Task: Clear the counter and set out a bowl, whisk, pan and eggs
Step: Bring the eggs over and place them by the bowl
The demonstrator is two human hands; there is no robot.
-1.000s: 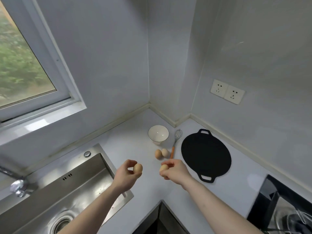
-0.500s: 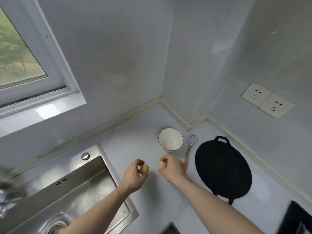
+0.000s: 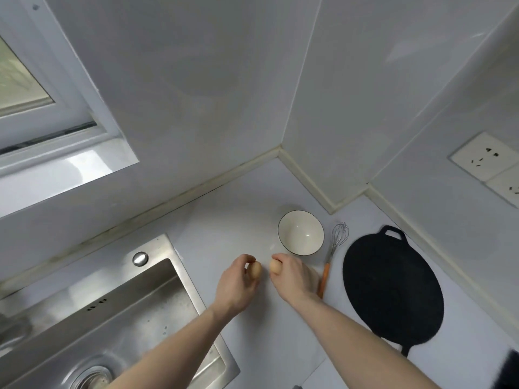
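Note:
My left hand [image 3: 235, 284] pinches a brown egg [image 3: 255, 270] just above the white counter [image 3: 224, 228]. My right hand [image 3: 293, 276] holds a second brown egg [image 3: 275, 267] close beside the first. Just beyond my right hand stands a white bowl [image 3: 301, 232] with a dark rim. To the bowl's right lies a wire whisk [image 3: 335, 242] with an orange handle. A flat black pan [image 3: 393, 287] with two loop handles lies right of the whisk. The two eggs seen earlier on the counter are hidden behind my right hand.
A steel sink [image 3: 106, 318] fills the lower left, its rim close to my left forearm. Walls meet in a corner behind the bowl, with a window [image 3: 42, 108] at the left and wall sockets [image 3: 488, 164] at the right. A dark object [image 3: 508, 372] shows at the bottom right edge.
Both hands moved forward with their eggs toward the bowl, now covering the two eggs that lay on the counter. The view tilted up and shifted left.

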